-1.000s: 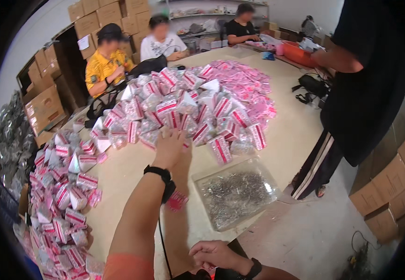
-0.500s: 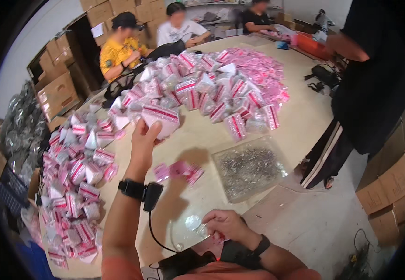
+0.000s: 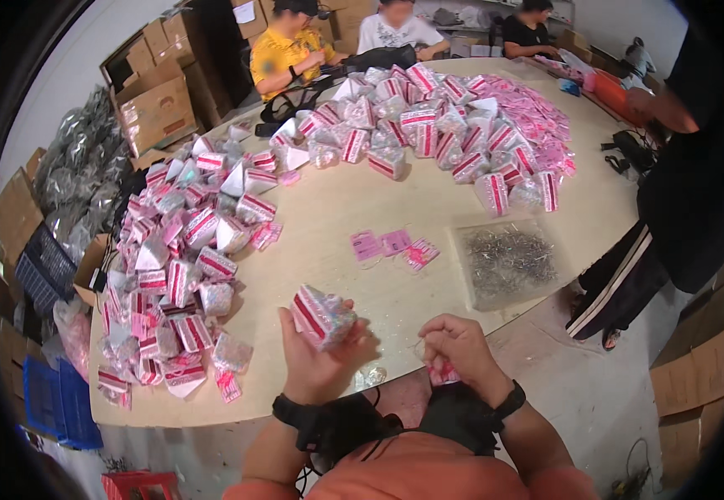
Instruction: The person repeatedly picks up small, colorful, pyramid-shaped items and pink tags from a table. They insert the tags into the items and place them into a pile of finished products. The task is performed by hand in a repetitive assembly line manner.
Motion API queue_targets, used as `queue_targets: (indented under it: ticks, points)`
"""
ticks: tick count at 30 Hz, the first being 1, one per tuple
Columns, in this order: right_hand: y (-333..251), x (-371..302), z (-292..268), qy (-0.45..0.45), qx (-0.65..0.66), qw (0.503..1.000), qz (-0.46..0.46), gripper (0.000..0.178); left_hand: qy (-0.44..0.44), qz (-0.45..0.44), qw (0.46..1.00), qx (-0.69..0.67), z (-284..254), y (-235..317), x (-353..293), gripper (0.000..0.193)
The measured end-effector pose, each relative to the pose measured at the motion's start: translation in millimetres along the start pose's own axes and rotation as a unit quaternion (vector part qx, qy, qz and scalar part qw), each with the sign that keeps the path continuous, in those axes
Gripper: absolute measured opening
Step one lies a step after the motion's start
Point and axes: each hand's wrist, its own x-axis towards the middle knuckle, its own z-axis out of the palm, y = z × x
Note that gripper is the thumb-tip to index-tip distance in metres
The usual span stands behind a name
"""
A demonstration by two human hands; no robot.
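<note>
My left hand (image 3: 318, 368) holds a wedge-shaped, cake-slice-like ornament (image 3: 318, 317) with a pink-and-red striped side and glittery silvery faces. It rests against the palm, above the table's near edge. To the right, my right hand (image 3: 460, 354) is closed in a pinch on a pink tag (image 3: 443, 373) hanging below the fingers, with a thin loop at the fingertips. Beyond the hands lie a few loose pink tags (image 3: 395, 242). A small clear disc-like piece (image 3: 370, 377) sits at the table edge between my hands.
Similar wedges form a heap (image 3: 182, 258) on the left and another pile (image 3: 428, 125) at the back, beside many pink tags (image 3: 524, 112). A clear tray (image 3: 470, 302) of thin metal pieces stands right. Several people sit or stand around the table. Blue crates (image 3: 57, 404) are at lower left.
My left hand has come down and back from the far pile with the wedge ornament, now near my right hand. The view has shifted left and down. My right hand still pinches the tag.
</note>
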Motion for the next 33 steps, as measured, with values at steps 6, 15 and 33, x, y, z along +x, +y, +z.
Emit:
queue_targets:
  ticks: [6,15,33]
  points:
    - [-12.7,-3.5,52.7,-0.147,0.046,0.988,0.013,0.012,0.047,0.056,0.997,0.027,8.9,-19.8,-6.6,0.085]
    - [-5.4,-6.8,59.3,-0.174,0.011,0.985,-0.006,0.011,0.040,0.047,0.998,-0.030,0.5,-20.0,-15.6,0.045]
    - [-22.5,-11.2,52.0,-0.060,-0.134,0.987,-0.071,0.013,-0.023,-0.019,0.997,0.065,6.6,-15.4,-35.7,0.055]
